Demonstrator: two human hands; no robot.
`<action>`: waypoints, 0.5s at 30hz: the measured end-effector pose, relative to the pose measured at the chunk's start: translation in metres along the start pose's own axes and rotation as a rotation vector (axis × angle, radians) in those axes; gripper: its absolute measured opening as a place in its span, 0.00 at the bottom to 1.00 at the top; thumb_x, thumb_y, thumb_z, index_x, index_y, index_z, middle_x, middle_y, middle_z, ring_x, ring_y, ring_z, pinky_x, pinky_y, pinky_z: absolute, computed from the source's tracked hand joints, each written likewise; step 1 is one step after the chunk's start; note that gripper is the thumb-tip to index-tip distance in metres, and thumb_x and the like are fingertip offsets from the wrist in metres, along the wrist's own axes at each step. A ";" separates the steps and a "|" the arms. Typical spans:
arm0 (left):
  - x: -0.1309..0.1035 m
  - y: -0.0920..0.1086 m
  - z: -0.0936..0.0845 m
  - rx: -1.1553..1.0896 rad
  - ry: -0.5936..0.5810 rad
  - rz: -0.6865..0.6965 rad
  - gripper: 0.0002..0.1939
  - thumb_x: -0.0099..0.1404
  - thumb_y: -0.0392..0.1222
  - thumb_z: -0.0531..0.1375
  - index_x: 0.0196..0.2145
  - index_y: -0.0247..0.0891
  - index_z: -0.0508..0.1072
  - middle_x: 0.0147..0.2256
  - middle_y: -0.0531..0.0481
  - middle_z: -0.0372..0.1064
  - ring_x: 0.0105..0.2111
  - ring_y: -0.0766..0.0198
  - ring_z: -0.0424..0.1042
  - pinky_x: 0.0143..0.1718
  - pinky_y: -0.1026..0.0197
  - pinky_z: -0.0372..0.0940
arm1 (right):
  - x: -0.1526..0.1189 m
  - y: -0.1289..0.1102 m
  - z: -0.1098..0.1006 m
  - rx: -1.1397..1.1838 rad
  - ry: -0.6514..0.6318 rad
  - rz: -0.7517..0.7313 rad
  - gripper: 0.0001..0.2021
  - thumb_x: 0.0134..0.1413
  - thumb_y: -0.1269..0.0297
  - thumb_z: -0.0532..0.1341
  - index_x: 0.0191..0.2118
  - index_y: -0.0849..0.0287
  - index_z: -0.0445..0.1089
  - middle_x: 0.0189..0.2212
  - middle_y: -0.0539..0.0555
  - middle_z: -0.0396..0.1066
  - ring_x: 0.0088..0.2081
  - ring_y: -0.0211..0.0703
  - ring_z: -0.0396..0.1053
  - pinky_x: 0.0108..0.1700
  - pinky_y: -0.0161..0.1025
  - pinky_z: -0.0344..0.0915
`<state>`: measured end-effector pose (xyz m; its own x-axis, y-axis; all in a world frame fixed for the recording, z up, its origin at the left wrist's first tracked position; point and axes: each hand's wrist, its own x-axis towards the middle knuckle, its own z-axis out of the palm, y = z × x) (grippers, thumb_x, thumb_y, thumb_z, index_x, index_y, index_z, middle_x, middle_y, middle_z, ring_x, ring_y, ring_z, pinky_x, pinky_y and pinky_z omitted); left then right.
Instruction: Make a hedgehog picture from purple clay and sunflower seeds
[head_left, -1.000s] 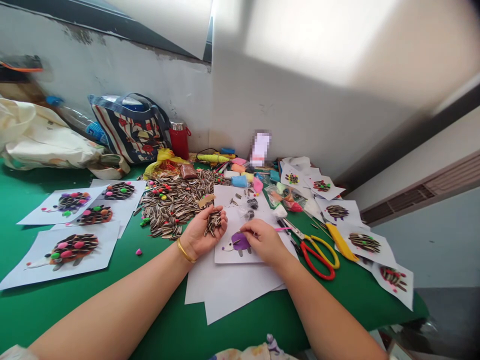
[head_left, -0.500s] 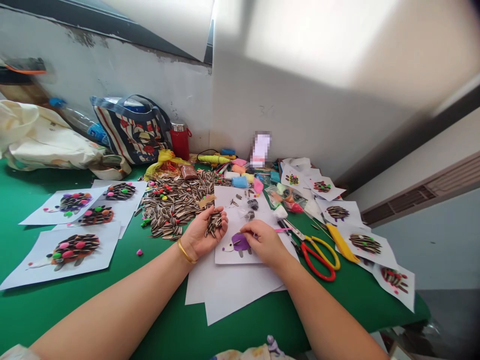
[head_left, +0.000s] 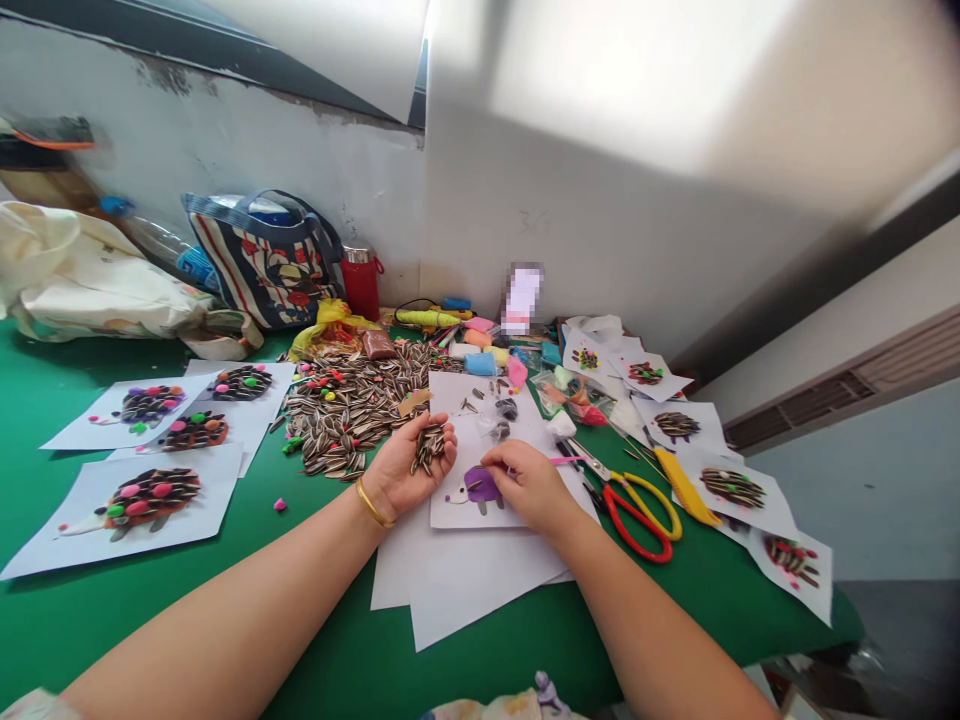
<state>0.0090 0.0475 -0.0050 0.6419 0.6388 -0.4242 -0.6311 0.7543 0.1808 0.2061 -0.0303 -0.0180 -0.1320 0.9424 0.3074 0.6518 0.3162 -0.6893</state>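
Note:
My left hand (head_left: pixel 409 465) lies palm up with its fingers curled round a small heap of striped sunflower seeds (head_left: pixel 428 450). Over the paper, my right hand (head_left: pixel 529 485) pinches a single seed between thumb and fingertips, at the upper right of a purple clay hedgehog body (head_left: pixel 481 484). The hedgehog has a white snout, and one seed shows on the purple clay; my right fingers hide part of its right side. It is stuck on a white sheet (head_left: pixel 450 512) that lies on further blank sheets (head_left: pixel 450 600). A large pile of sunflower seeds (head_left: pixel 352 400) spreads behind my left hand.
Scissors (head_left: pixel 637 510) with red and yellow handles and a yellow cutter (head_left: pixel 684 488) lie to the right. Finished seed hedgehog sheets (head_left: pixel 202 530) rest on both sides. Coloured clay packs (head_left: pixel 480 364), a red flask (head_left: pixel 360 283) and a striped bag (head_left: pixel 262 260) stand behind.
Hardly anything differs. Both hands hold nearly the same place, and the view has shifted very slightly.

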 end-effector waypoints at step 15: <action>-0.001 0.000 0.000 -0.016 -0.022 -0.025 0.08 0.71 0.39 0.53 0.37 0.34 0.69 0.30 0.47 0.65 0.28 0.67 0.69 0.26 0.68 0.70 | 0.000 0.000 0.001 -0.015 -0.003 0.010 0.10 0.57 0.73 0.58 0.38 0.55 0.74 0.36 0.52 0.74 0.40 0.43 0.71 0.44 0.41 0.67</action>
<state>0.0084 0.0475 -0.0045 0.6666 0.6235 -0.4085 -0.6219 0.7674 0.1563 0.2053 -0.0306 -0.0182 -0.1279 0.9458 0.2986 0.6644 0.3052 -0.6823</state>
